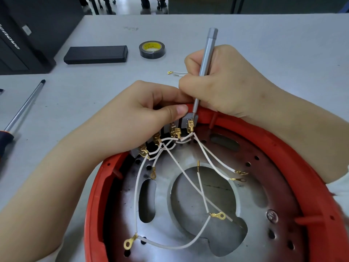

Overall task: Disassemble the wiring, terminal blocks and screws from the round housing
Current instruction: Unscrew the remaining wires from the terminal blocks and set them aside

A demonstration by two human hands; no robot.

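**Two loose leads out, most of the wiring not yet removed**

Two short white leads [178,73] lie on the grey surface [283,44] beyond my hands, apart from the round housing [283,148]; I judge them to be pieces already removed. The greater part remains. A row of grey terminal blocks [189,120] sits at the far rim of the red housing, brass spade connectors [190,127] plugged into them, and white wires [188,186] run from there across the metal plate [264,195] to ring lugs [219,215] lying unfastened. No screws can be made out at the blocks; my hands hide that area.

My left hand [139,114] reaches over the rim, thumb tip pressed to the top of the rightmost block, the other fingers curled behind the row and mostly hidden, so I read it as steadying the blocks. My right hand [222,82] grips a slim grey screwdriver [206,59] like a pen, its tip meeting the top of that same block, just beside the left thumb.

A larger screwdriver [24,104], a tape roll [152,50] and a black case [95,54] lie well apart on the surface.
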